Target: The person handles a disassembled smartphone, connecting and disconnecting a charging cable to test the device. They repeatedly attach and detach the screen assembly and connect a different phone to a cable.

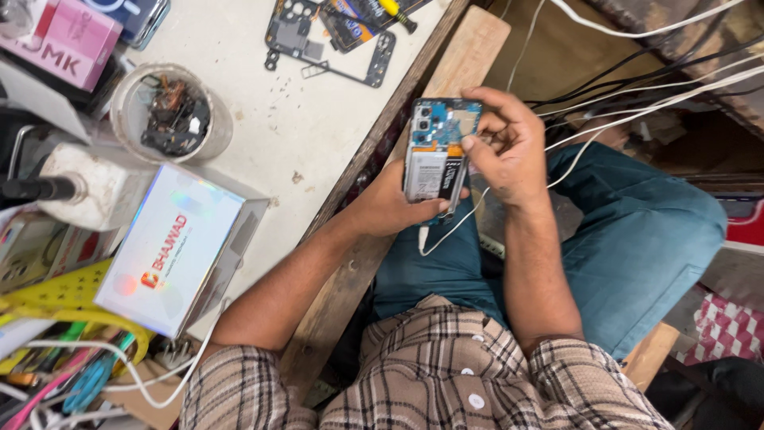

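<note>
Head view looks down over a pale, stained counter (318,135) at an opened smartphone (436,151) held above the lap, back cover off, battery and circuit board bare. Left hand (394,205) cups its lower end; right hand (509,147) pinches its upper right edge. It looks light, stiff and fragile, best gripped by the side frame.

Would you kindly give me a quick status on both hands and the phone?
Left hand cradles the opened phone, back cover off. Right hand grips its top, thumb on the circuit board. White cable hangs below the phone; nothing blocks the hands.
</note>
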